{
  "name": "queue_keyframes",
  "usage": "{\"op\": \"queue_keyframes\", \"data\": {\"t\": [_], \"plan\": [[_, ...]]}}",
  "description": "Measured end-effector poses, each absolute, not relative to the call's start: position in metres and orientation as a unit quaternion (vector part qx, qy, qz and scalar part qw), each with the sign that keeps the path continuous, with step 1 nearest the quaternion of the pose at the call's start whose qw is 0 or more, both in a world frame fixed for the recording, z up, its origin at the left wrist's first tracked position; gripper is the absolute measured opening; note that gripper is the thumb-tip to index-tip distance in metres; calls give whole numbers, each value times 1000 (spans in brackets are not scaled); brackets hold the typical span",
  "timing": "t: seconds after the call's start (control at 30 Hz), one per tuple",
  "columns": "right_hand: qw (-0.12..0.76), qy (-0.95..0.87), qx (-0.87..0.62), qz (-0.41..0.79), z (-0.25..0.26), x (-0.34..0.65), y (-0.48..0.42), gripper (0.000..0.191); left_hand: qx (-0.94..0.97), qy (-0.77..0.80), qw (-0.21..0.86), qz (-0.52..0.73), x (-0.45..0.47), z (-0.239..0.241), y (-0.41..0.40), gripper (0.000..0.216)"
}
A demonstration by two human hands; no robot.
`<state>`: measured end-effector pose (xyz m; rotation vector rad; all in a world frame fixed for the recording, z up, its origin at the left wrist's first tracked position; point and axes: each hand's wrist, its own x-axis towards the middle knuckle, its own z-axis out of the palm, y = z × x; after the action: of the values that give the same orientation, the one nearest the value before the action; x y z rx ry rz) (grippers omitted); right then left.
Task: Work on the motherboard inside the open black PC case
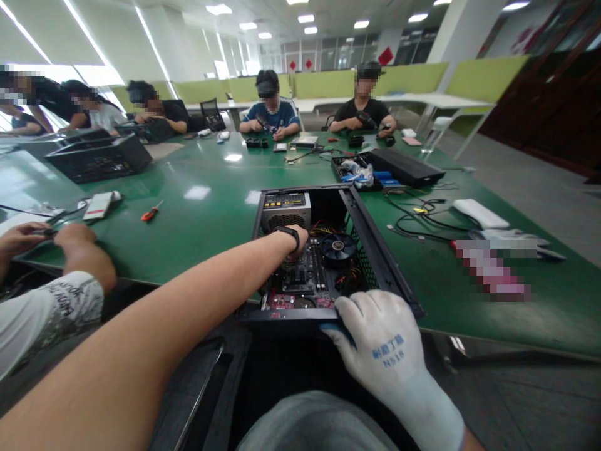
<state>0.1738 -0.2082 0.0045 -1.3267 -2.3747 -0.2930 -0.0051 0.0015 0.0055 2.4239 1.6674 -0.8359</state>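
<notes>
An open black computer case (375, 250) lies on the green table (201, 219) in front of me. Inside it are a grey power supply (285, 212), a motherboard (305, 275) and a round fan (339, 245). My bare left arm, with a black wristband, reaches into the case; my left hand (297, 241) is bent down onto the motherboard beside the power supply, its fingers hidden. My right hand (375, 338), in a white glove, grips the near edge of the case, fingers curled over the rim.
A red-handled screwdriver (151, 213) and a white device (97, 205) lie to the left. Another person's hands (47, 241) work at the near left. Cables (422, 216), a second open case (375, 170) and white items lie right. Several people sit across the table.
</notes>
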Motion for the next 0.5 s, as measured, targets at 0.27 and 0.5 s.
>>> {"op": "queue_keyframes", "data": {"t": [0.27, 0.5], "plan": [[202, -850, -475, -106, 3, 174, -209, 24, 789, 546, 42, -279, -5, 6, 1, 67], [199, -850, -475, -108, 3, 174, -208, 26, 791, 544, 42, -278, -5, 4, 3, 69]]}}
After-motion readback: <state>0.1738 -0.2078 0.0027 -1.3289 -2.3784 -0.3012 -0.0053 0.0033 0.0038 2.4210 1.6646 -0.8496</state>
